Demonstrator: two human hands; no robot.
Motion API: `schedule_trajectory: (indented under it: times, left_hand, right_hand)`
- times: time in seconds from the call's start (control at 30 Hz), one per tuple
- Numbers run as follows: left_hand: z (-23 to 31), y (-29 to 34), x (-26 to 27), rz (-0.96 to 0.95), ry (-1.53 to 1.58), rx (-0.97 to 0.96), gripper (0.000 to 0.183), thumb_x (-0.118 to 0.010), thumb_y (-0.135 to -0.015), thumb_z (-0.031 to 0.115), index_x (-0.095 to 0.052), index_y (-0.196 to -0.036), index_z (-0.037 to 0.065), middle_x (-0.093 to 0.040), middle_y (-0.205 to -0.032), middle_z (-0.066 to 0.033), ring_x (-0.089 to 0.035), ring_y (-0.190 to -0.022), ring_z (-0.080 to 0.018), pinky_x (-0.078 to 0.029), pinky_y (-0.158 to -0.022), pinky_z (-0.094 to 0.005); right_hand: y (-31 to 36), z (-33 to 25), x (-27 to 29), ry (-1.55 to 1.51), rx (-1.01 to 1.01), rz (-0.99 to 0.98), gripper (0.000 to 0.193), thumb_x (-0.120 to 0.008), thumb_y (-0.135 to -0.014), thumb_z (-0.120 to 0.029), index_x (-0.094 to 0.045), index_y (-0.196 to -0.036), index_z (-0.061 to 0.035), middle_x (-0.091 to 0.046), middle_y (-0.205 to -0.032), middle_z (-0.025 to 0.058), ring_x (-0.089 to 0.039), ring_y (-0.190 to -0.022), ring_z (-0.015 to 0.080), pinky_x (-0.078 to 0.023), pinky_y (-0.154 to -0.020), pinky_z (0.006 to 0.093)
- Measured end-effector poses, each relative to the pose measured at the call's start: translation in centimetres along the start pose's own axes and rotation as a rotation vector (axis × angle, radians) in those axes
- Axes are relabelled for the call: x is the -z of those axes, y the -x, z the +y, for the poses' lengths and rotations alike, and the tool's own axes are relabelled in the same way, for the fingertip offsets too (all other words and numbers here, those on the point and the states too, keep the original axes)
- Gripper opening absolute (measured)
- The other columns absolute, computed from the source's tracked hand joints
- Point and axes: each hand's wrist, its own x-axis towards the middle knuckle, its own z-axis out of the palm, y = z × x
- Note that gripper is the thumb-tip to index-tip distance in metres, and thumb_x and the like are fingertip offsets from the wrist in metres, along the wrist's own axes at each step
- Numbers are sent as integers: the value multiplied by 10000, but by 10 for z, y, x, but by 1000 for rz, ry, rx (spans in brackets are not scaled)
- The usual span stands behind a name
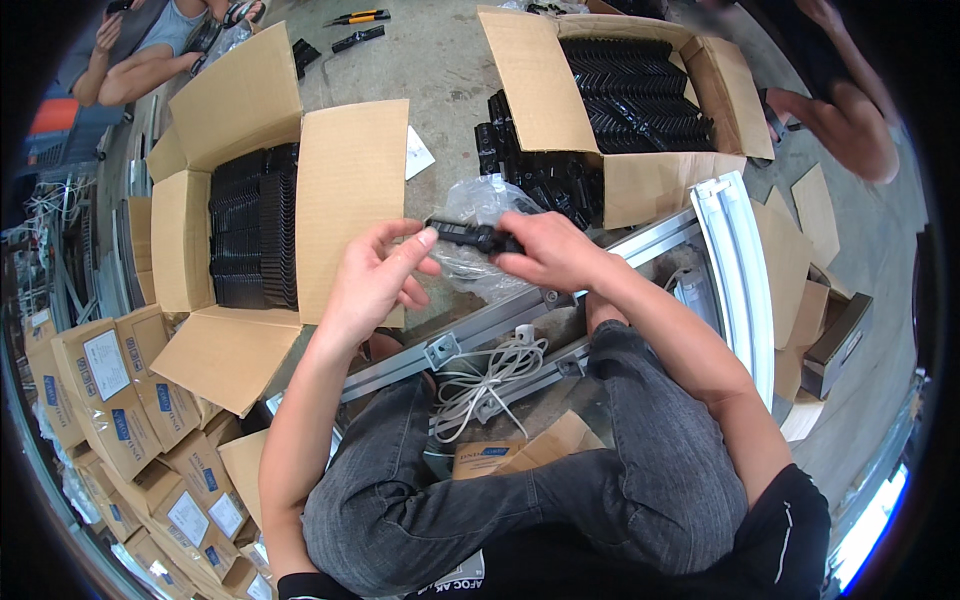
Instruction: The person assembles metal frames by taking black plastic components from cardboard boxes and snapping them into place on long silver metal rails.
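Observation:
In front of me, a small, long black part [465, 234], seemingly plastic, is held level between my two hands. My right hand [555, 252] is closed round its right end. At its left end, my left hand [375, 272] pinches it between thumb and forefinger, the other fingers loosely curled. Just beneath the part lies a crumpled clear plastic bag [480, 272]. Behind it, many similar black parts [540, 180] are heaped on the floor. An open carton [352, 190] at the left holds packed rows of black pieces [255, 228].
Another open carton [660, 180] of black pieces [640, 95] stands at far right. An aluminium frame [735, 270] crosses before my knees, with a coiled white cable [495, 372]. Stacked boxes [105, 385] fill the left. Other people's legs [150, 80] show at far left and far right.

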Motion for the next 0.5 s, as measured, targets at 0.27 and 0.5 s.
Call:
schedule_trajectory:
  times: [0.27, 0.5]
  left_hand:
    - [0, 4, -2, 100, -107, -168, 468, -648, -982, 280, -546, -1287, -60, -699, -882, -109, -628, -599, -82, -509, -565, -208]
    - [8, 7, -1, 146, -73, -229, 452, -687, -959, 240, -567, -1261, -74, -707, -881, -105, -611, -629, -83, -511, -585, -231]
  right_hand:
    - [-6, 68, -5, -197, -604, 402, 489, -673, -865, -393, -613, -955, 84, -668, -857, 282, -670, -862, 429, -509, -781, 470]
    - [-47, 136, -33, -414, -531, 811, 452, -670, -892, -276, -557, -1151, 76, -670, -1106, 279, -654, -1049, 404, -482, -922, 435]
